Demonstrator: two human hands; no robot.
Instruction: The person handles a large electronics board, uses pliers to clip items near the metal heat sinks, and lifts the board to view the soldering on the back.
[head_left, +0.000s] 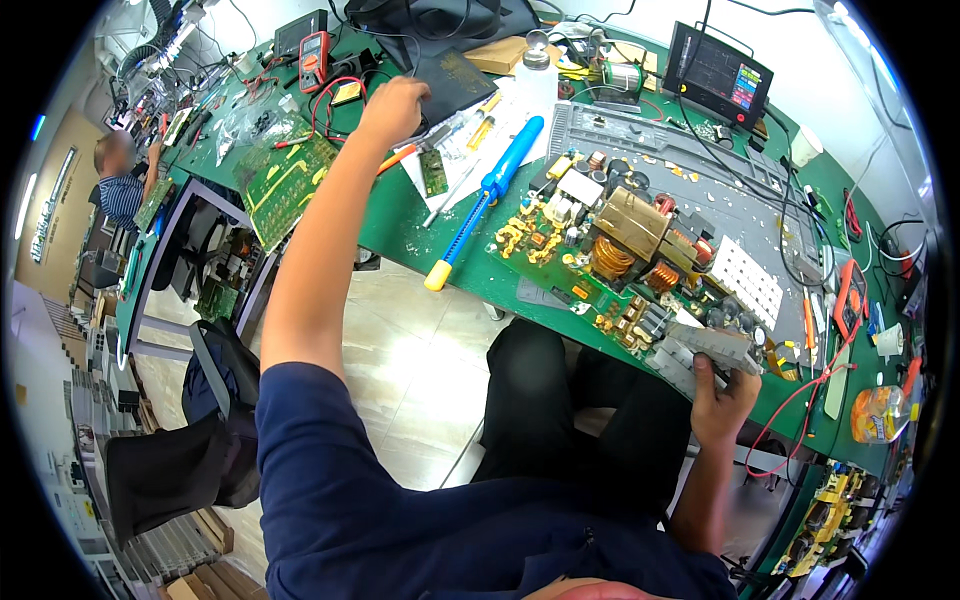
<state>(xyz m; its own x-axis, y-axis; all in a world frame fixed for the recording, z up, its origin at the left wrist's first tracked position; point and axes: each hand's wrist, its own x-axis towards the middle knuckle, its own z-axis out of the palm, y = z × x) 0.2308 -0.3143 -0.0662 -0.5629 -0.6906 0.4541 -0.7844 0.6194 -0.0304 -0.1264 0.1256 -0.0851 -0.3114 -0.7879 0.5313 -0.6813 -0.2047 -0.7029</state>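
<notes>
1. Green circuit board, crowded with parts, lies on the right of the table, along its near edge; a grey panel stretches beyond it.
2. Two hands, well apart: the right hand pinches a grey metal piece at the board's near right corner, thumb on top. Whether that piece is fixed to the board, I cannot tell. The left hand reaches to the far left beside a dark flat item, fingers curled; whether they hold anything is unclear.
3. Likely handling: stiff and fairly heavy toward the copper coils, with fragile small parts. Better grips would be the bare edges or solid metal — not the coils or upright parts. The metal piece may feel slippery, perhaps sharp-edged.
4. Containers: a clear bottle stands far, contents unclear; an orange-labelled container sits near right — its contents hidden; a clear plastic bag at far left seems to hold small dark bits.
</notes>
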